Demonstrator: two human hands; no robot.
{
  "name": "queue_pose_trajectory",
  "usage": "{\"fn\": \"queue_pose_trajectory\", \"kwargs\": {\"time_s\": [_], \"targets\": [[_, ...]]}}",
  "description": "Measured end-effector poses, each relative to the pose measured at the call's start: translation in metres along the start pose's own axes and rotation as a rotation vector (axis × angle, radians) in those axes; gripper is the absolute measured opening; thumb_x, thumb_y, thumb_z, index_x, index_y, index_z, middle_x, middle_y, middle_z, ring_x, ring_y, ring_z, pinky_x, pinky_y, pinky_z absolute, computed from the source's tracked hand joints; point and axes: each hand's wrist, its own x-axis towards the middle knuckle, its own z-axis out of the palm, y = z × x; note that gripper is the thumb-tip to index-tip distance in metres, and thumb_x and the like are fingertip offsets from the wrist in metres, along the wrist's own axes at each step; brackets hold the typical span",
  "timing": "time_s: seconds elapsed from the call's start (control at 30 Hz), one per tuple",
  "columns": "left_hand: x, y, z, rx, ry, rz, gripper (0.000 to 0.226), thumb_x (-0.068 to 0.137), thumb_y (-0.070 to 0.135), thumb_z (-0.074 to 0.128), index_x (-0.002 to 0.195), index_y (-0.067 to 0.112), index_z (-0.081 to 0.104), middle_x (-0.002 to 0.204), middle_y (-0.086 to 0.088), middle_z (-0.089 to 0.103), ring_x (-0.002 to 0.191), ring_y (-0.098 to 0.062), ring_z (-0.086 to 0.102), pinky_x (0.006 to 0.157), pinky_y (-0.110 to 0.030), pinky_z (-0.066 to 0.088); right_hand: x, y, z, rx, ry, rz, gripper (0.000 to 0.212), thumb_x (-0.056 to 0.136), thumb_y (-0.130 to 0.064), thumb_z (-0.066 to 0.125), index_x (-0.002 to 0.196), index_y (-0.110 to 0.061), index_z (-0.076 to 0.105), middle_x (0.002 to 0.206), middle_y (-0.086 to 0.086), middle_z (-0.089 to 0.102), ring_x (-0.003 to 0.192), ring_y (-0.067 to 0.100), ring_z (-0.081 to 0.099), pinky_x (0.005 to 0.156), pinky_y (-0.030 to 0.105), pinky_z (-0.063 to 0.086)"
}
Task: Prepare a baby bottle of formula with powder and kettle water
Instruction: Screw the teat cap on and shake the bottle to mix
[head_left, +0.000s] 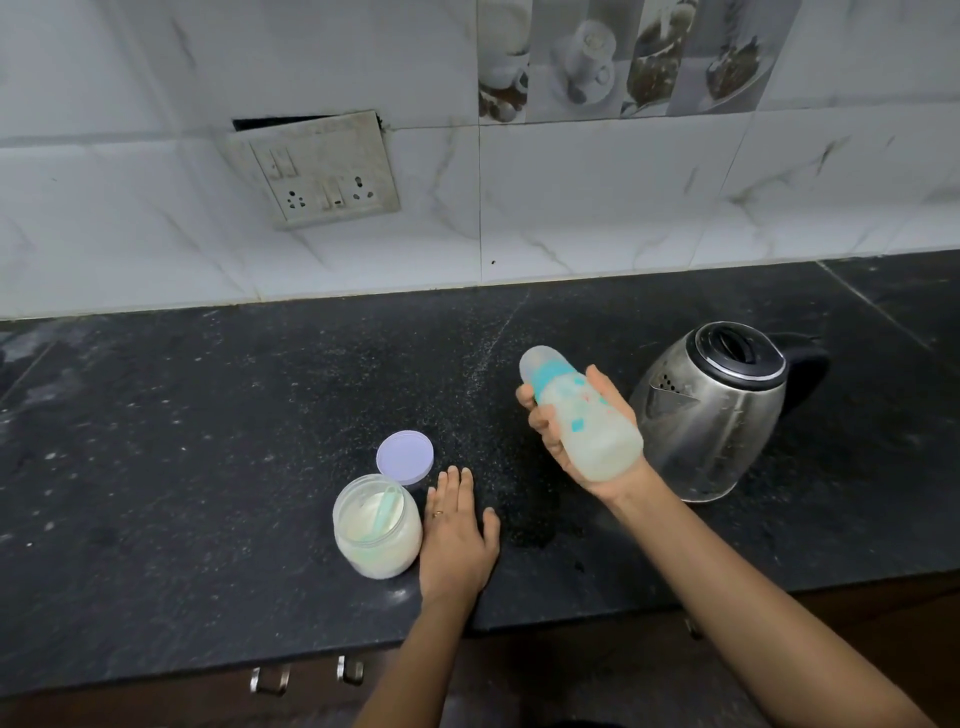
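At the left of the dark surface (208, 441) the powder jar (376, 525) stands open with a pale scoop (387, 506) lying in the powder. Its lilac lid (404, 457) rests flat just behind it. Beside the jar, the left hand (457, 535) lies palm down on the surface, fingers straight, its grip holding nothing. Further right, the right hand (550, 441) wraps the bottle (582, 415) around its lower body. The bottle is clear of the surface and tilted, its capped top pointing up and away to the left, well beyond the fingers. It looks cloudy and closed, so this is probably the mixing step. Next, it likely needs a firm hold while shaking, then setting upright. The kettle (717, 410) stands near the bottle on the right.
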Motion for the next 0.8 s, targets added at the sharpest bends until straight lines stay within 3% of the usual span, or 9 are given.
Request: {"fn": "queue_pose_trajectory", "kwargs": {"time_s": [0.17, 0.27, 0.43, 0.57, 0.67, 0.73, 0.8], "targets": [[0.0, 0.0, 0.001, 0.004, -0.006, -0.001, 0.06, 0.097, 0.033, 0.038, 0.15, 0.008, 0.024, 0.158, -0.011, 0.021, 0.148, -0.02, 0.014, 0.121, -0.032, 0.001, 0.006, 0.0, 0.001, 0.106, 0.152, -0.181, 0.069, 0.089, -0.035, 0.062, 0.143, 0.001, 0.038, 0.122, 0.027, 0.054, 0.094, 0.037, 0.065, 0.063, 0.043, 0.061], [-0.001, 0.001, 0.0, -0.005, 0.001, -0.001, 0.06, 0.097, 0.033, 0.039, 0.15, 0.008, 0.024, 0.158, -0.011, 0.022, 0.148, -0.02, 0.015, 0.121, -0.031, 0.0, 0.005, -0.001, -0.001, 0.191, 0.137, -0.111, 0.071, 0.089, -0.038, 0.062, 0.143, 0.002, 0.038, 0.124, 0.027, 0.051, 0.091, 0.038, 0.066, 0.059, 0.043, 0.06], [-0.001, 0.0, 0.0, -0.015, 0.002, -0.001, 0.059, 0.096, 0.031, 0.042, 0.149, 0.007, 0.028, 0.157, -0.012, 0.026, 0.147, -0.022, 0.019, 0.12, -0.033, 0.003, 0.01, -0.002, -0.004, 0.164, 0.176, -0.186, 0.068, 0.089, -0.037, 0.064, 0.138, 0.005, 0.042, 0.128, 0.032, 0.051, 0.102, 0.041, 0.062, 0.064, 0.046, 0.06], [-0.001, 0.0, 0.001, -0.026, 0.009, -0.002, 0.058, 0.095, 0.029, 0.045, 0.147, 0.006, 0.032, 0.155, -0.014, 0.029, 0.146, -0.023, 0.022, 0.12, -0.033, 0.006, 0.005, -0.002, -0.006, 0.084, 0.106, -0.161, 0.072, 0.077, -0.039, 0.073, 0.128, 0.007, 0.05, 0.117, 0.036, 0.058, 0.102, 0.045, 0.064, 0.073, 0.052, 0.058], [0.001, 0.0, 0.001, -0.026, 0.01, 0.004, 0.058, 0.095, 0.029, 0.045, 0.147, 0.006, 0.032, 0.155, -0.013, 0.029, 0.146, -0.023, 0.021, 0.12, -0.033, 0.005, -0.002, 0.002, -0.006, -0.11, -0.031, -0.143, 0.077, 0.052, -0.022, 0.094, 0.115, 0.009, 0.063, 0.107, 0.03, 0.065, 0.093, 0.037, 0.069, 0.077, 0.051, 0.057], [0.001, 0.0, 0.001, -0.028, 0.012, 0.004, 0.058, 0.095, 0.029, 0.046, 0.146, 0.005, 0.033, 0.155, -0.014, 0.03, 0.146, -0.023, 0.022, 0.12, -0.034, 0.006, 0.003, 0.004, 0.0, -0.113, -0.028, -0.211, 0.086, 0.052, -0.018, 0.094, 0.125, 0.003, 0.053, 0.108, 0.027, 0.063, 0.09, 0.033, 0.069, 0.078, 0.052, 0.057], [0.0, 0.001, 0.001, -0.029, 0.016, -0.001, 0.058, 0.095, 0.028, 0.047, 0.146, 0.005, 0.034, 0.154, -0.015, 0.031, 0.145, -0.024, 0.023, 0.12, -0.034, 0.007, 0.008, 0.003, 0.0, -0.065, 0.049, -0.269, 0.087, 0.065, -0.022, 0.086, 0.138, -0.002, 0.042, 0.121, 0.028, 0.057, 0.092, 0.036, 0.069, 0.075, 0.059, 0.055]]}}
